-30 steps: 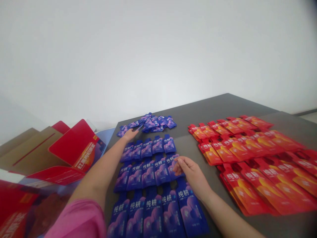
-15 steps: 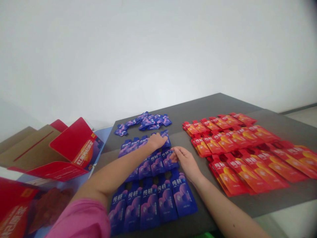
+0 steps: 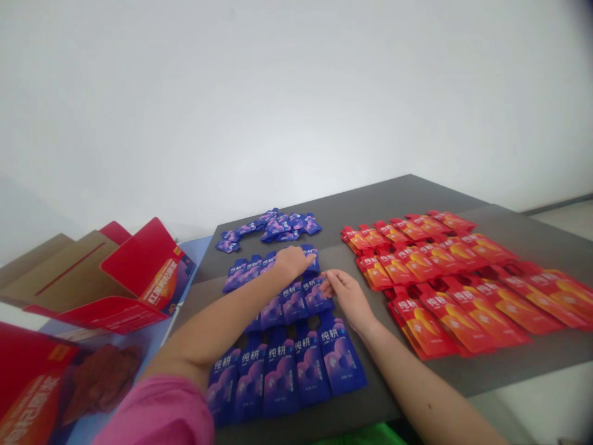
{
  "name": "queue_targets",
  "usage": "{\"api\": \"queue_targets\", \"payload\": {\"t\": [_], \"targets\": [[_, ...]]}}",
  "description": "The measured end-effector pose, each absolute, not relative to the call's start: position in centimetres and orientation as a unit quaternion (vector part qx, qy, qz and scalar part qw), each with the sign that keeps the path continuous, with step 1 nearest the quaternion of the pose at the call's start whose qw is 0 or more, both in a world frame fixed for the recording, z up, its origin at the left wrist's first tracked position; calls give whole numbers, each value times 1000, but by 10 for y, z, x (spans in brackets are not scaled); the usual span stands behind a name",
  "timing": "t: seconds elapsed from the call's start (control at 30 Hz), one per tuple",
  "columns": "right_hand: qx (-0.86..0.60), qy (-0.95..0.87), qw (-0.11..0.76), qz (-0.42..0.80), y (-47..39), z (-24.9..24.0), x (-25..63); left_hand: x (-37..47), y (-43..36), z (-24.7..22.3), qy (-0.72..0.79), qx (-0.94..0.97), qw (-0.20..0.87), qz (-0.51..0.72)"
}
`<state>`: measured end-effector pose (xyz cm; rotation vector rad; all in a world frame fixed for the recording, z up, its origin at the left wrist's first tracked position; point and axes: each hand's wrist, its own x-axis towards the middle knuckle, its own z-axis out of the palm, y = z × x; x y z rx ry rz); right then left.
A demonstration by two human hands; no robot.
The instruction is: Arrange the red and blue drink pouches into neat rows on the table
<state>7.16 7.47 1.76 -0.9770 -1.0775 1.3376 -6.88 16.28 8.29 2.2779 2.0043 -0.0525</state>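
Blue-purple drink pouches with spouts lie in three rows on the dark table [image 3: 384,244]. My left hand [image 3: 291,262] reaches over these rows, its fingers closed at the end pouch [image 3: 311,254] of the far row. Its forearm covers part of the far and middle rows. Beside the right end of the middle row is my right hand [image 3: 348,298], fingers loosely bent and apart. Its fingertips are at the edge of a middle-row pouch [image 3: 317,296], and nothing shows in them. Nearest me lies the front row of blue pouches [image 3: 280,374].
A loose heap of blue pouches [image 3: 282,227] lies at the back left. Rows of red-orange pouches [image 3: 438,259] cover the right side. At left stand an open red cardboard box [image 3: 134,266] and another red printed box [image 3: 32,383]. A white wall rises behind the table.
The view has shifted slightly. My left hand stays at the end pouch of the far row, and my right hand stays beside the middle row. The pouches look almost unchanged.
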Motion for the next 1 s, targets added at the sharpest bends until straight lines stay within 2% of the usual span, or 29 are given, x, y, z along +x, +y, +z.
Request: {"api": "queue_targets", "payload": {"t": [0.1, 0.27, 0.43, 0.5, 0.73, 1.0], "targets": [[-425, -459, 548, 556, 75, 12, 73, -105, 126, 99, 657, 753, 5, 25], [-490, -521, 515, 473, 83, 3, 76, -191, 37, 100, 630, 745, -65, 210], [-570, -677, 364, 292, 127, 11, 60, -253, -28, 68, 634, 678, -103, 357], [-590, -689, 327, 267, 150, 13, 49, -264, -36, 52, 638, 653, -116, 391], [-615, -695, 251, 276, 192, -4, 36, -275, -32, 21, 633, 634, -141, 422], [-612, -709, 267, 229, 200, -16, 42, -265, -38, 16, 632, 668, -70, 386]]}}
